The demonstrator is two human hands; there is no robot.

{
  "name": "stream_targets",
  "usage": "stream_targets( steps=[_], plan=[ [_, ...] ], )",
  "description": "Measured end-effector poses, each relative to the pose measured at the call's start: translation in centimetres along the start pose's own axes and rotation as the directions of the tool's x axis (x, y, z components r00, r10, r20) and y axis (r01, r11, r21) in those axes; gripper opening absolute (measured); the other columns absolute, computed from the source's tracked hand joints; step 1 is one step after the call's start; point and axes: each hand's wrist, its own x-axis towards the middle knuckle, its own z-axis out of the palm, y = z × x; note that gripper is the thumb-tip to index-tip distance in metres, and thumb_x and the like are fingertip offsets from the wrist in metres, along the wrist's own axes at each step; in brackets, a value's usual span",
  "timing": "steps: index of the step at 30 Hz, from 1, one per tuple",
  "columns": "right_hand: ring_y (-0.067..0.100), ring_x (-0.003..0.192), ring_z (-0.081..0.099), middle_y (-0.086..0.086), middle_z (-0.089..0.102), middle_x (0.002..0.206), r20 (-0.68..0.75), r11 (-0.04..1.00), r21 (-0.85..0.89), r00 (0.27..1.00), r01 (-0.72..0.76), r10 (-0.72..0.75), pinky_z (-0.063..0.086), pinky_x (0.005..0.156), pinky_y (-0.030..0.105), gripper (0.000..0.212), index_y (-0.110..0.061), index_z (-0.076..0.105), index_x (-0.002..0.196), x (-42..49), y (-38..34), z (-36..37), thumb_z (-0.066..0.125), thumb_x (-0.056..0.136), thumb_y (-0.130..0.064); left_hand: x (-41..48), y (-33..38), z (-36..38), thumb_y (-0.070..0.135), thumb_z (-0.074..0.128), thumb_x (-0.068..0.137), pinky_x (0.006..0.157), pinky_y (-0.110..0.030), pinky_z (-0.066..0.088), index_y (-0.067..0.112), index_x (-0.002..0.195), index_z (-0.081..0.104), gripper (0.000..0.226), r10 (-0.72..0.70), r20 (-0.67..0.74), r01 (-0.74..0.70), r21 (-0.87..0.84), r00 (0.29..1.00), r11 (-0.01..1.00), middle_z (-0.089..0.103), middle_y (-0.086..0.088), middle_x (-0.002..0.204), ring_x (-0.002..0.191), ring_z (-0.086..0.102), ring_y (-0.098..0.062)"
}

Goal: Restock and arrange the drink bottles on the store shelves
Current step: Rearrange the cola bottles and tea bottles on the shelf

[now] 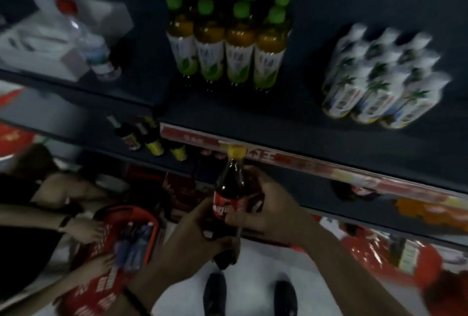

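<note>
Both hands grip one dark cola bottle with a yellow cap and red label (229, 196) upright in front of the dark shelf's (329, 135) red-stripped front edge: the left hand (195, 224) wraps its lower body, the right hand (268, 204) closes round the label. On the shelf, green-capped amber tea bottles (225, 37) stand mid-surface and white palm-printed bottles (379, 77) towards the right end. A red plastic basket (101, 252) rests on the pale floor at lower left.

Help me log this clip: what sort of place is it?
Likely a shop aisle: tea bottles grouped on a dark shelf, a red price strip along its edge, and a red basket on the floor.
</note>
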Motion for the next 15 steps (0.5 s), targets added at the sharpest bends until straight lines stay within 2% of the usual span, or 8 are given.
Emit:
stream_targets(
  steps=[2,5,7,9,11,12,13,15],
  plan=[
    [-0.007,0.112,0.066,-0.021,0.070,0.124,0.053,0.998,-0.047,0.998,-0.035,0.037,0.054,0.094,0.014,0.086,-0.041,0.050,0.143,2.1,3.5,2.2,0.098,0.072,-0.031,0.9,-3.6,-0.4,0.006,0.087,0.082,0.094,-0.047,0.062,0.040,0.133,0.057,0.068,-0.055,-0.055,0.057,0.032,0.997,0.998,0.075,0.010,0.119,0.111,0.072,-0.009],
    [-0.002,0.103,0.071,-0.015,0.076,0.110,0.105,0.996,-0.029,0.991,-0.082,0.085,0.059,0.088,0.021,0.055,-0.038,0.067,0.119,5.1,8.4,4.4,0.096,0.075,-0.024,3.1,-7.9,-0.5,0.012,0.089,0.081,0.098,-0.042,0.061,0.041,0.132,0.052,0.069,-0.084,-0.102,0.091,0.073,0.991,0.993,0.072,0.019,0.120,0.113,0.070,-0.004],
    [-0.002,0.096,0.072,-0.015,0.077,0.101,0.092,0.993,-0.024,0.989,-0.112,0.114,0.057,0.079,0.014,0.043,-0.039,0.069,0.107,7.3,12.0,4.8,0.095,0.076,-0.022,5.6,-10.5,-0.3,0.016,0.088,0.083,0.098,-0.034,0.060,0.044,0.129,0.050,0.066,-0.060,-0.109,0.075,0.140,0.992,0.987,0.071,0.026,0.117,0.109,0.070,0.002],
    [0.003,0.096,0.073,-0.016,0.076,0.100,0.091,0.989,0.024,0.985,-0.148,0.146,0.055,0.080,0.016,0.040,-0.036,0.067,0.108,10.1,15.6,5.0,0.093,0.079,-0.027,8.7,-12.9,0.0,0.013,0.085,0.086,0.094,-0.035,0.062,0.037,0.128,0.053,0.057,-0.035,-0.147,0.054,0.128,0.989,0.990,0.074,0.017,0.115,0.103,0.073,-0.006],
    [0.003,0.097,0.066,-0.023,0.066,0.101,0.045,0.972,0.050,0.973,-0.230,0.228,0.051,0.080,0.017,0.049,-0.034,0.053,0.116,12.9,18.5,5.0,0.089,0.084,-0.031,12.2,-14.7,0.1,0.012,0.081,0.090,0.088,-0.039,0.064,0.025,0.127,0.059,0.045,-0.028,-0.149,0.046,0.119,0.988,0.992,0.077,0.002,0.110,0.099,0.076,-0.017],
    [-0.001,0.093,0.061,-0.024,0.059,0.102,-0.006,0.966,0.081,0.970,-0.244,0.245,0.049,0.077,0.012,0.054,-0.034,0.045,0.119,14.3,20.1,4.9,0.087,0.085,-0.027,14.0,-15.3,0.2,0.014,0.080,0.092,0.087,-0.037,0.064,0.024,0.124,0.063,0.038,-0.028,-0.127,0.044,0.121,0.991,0.992,0.078,0.002,0.108,0.099,0.076,-0.016],
    [-0.006,0.088,0.060,-0.022,0.058,0.102,-0.072,0.968,0.121,0.971,-0.220,0.229,0.048,0.071,0.006,0.055,-0.031,0.045,0.120,15.6,21.5,4.4,0.086,0.086,-0.017,16.1,-16.6,0.2,0.016,0.078,0.094,0.088,-0.033,0.062,0.025,0.118,0.067,0.028,-0.017,-0.111,0.027,0.094,0.994,0.995,0.079,0.008,0.105,0.099,0.075,-0.010],
    [-0.010,0.084,0.063,-0.013,0.063,0.105,-0.194,0.983,0.135,0.969,-0.127,0.152,0.049,0.066,0.002,0.052,-0.022,0.053,0.120,18.2,24.1,3.0,0.084,0.084,0.000,19.9,-18.2,-0.2,0.021,0.076,0.096,0.092,-0.031,0.056,0.029,0.113,0.067,0.021,-0.015,-0.219,0.045,0.129,0.976,0.991,0.076,0.020,0.101,0.098,0.071,-0.002]
  ],
)
